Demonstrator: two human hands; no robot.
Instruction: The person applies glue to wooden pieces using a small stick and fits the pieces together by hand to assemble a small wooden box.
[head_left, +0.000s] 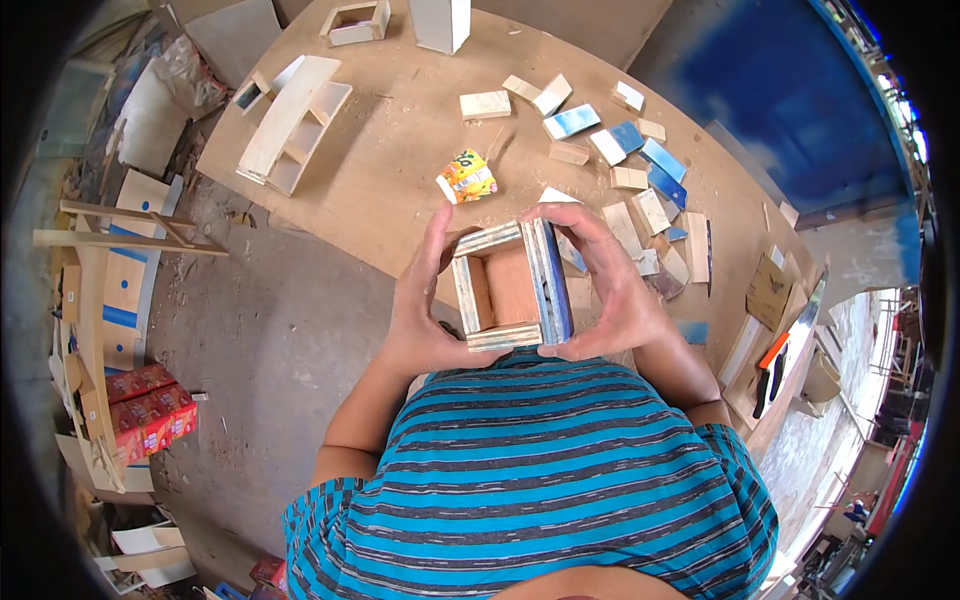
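Observation:
A small open-topped wooden box [500, 335] with plywood-edged walls is held up in front of my chest, its hollow facing me. My left hand [415, 305] grips its left side, fingers at the top and thumb under the lower edge. My right hand [617, 285] wraps the other side. There a blue-faced plywood strip [553, 285] lies flat against the box wall, pressed between the hand and the box. Whether that strip is fixed on cannot be seen. Just beyond the box, a yellow printed packet [468, 177] lies on the wooden table [390, 150].
Several wood blocks [628, 178], some blue, are scattered on the table's right half. A wooden shelf piece [297, 125] stands at the left. An orange-and-black handled saw [770, 372] lies at the right edge. Red cartons [150, 415] sit on the floor at left.

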